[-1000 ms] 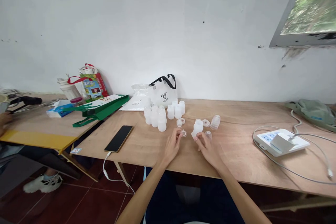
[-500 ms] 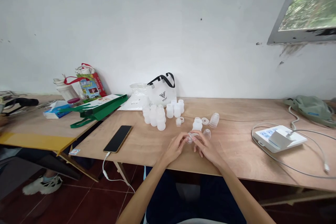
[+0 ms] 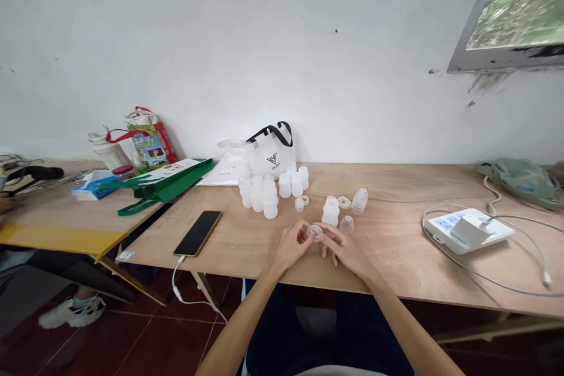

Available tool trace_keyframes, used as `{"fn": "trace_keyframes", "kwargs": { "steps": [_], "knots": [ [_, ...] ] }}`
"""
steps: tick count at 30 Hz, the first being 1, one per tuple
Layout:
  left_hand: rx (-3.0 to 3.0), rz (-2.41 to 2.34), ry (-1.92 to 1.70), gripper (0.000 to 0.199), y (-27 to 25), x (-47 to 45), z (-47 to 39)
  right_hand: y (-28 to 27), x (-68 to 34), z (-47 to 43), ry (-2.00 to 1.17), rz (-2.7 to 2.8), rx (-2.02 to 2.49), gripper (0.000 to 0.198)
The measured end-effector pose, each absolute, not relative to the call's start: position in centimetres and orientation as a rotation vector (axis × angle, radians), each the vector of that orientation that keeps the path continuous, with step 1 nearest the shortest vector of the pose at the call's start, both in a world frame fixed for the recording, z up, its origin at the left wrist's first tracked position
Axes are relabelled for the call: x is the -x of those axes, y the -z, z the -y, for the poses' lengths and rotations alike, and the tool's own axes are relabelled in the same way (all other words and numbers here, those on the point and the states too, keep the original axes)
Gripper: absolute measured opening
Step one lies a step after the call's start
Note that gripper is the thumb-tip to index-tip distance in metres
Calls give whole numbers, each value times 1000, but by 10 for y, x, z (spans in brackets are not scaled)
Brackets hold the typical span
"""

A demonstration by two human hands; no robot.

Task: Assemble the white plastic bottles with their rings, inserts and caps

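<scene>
Between my two hands, low over the table's front part, is a small round translucent plastic cap (image 3: 314, 231). My left hand (image 3: 291, 245) grips its left side, the thumb pressed on its face. The fingers of my right hand (image 3: 343, 249) pinch the right side. Just behind my right hand stands a white translucent bottle (image 3: 331, 211) with an open top. A clear dome cover (image 3: 346, 224) rests to its right. Farther back lie a flat ring cap (image 3: 344, 202) and a stack of clear covers (image 3: 360, 200). More ring caps (image 3: 300, 203) sit left of the bottle.
Several white bottles (image 3: 259, 195) stand grouped at the left, and more (image 3: 294, 181) before a white bag (image 3: 273, 155). A phone (image 3: 198, 232) with a cable lies near the left edge. At right is a white power strip (image 3: 469, 230) with loose cords. Another person's shoe (image 3: 73, 310) shows below.
The round cap has been turned so its face points up towards me. My hands have shifted slightly, and the bottle behind them shows more fully.
</scene>
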State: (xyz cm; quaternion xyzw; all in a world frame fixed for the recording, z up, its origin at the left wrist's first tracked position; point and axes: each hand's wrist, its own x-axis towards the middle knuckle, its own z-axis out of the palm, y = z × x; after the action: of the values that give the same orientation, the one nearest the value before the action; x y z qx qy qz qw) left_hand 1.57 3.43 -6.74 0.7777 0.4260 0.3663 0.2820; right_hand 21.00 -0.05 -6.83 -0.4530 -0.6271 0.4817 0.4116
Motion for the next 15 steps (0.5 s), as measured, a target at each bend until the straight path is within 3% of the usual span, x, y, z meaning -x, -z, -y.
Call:
{"fn": "trace_keyframes", "kwargs": {
  "steps": [6,15],
  "knots": [
    [-2056,-1021,-920,36,60,-15,-32,74,-211,-3,-1128,1529,1212,56],
    [-2122,-991,-904,31,69,-15,-36,74,-205,1,-876,1717,1237,46]
  ]
}}
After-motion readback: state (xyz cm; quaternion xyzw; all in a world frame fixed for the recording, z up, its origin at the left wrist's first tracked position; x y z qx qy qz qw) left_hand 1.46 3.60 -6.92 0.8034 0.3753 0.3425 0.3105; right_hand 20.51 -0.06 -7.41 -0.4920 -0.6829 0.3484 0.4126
